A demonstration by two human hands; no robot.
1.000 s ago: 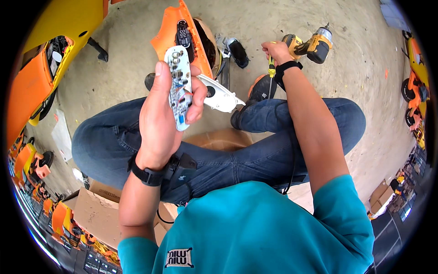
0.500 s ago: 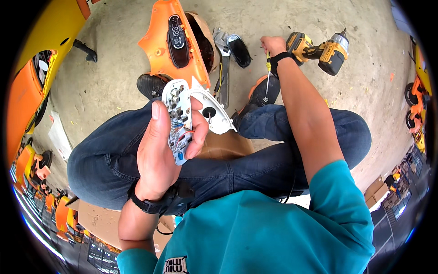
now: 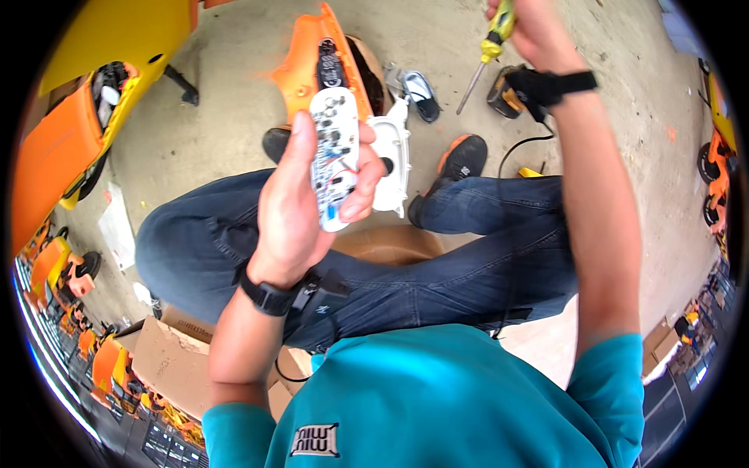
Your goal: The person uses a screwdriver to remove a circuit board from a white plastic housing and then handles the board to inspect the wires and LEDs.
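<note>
My left hand (image 3: 290, 199) is closed around a white oval circuit board (image 3: 335, 144), its component side with thin wires facing up. Just beyond those fingers is a white plastic housing (image 3: 399, 160) with a dark round spot; whether the fingers grip it too is hidden. Raised at the upper right, my right hand (image 3: 544, 37) is wrapped round the yellow-green handle of a screwdriver (image 3: 495, 40). The screwdriver's metal shaft points down and left, apart from the board.
An orange panel (image 3: 355, 66) with a dark display stands ahead of my left foot. Near it on the concrete floor lie an oval dark-and-white part (image 3: 421, 97) and a power tool (image 3: 503, 97), partly behind my wrist. A cardboard box (image 3: 173, 363) sits at lower left.
My right hand has lifted up and to the right with the screwdriver, whose shaft now points lower left. My left hand has shifted slightly right in view with the board, which is more upright.
</note>
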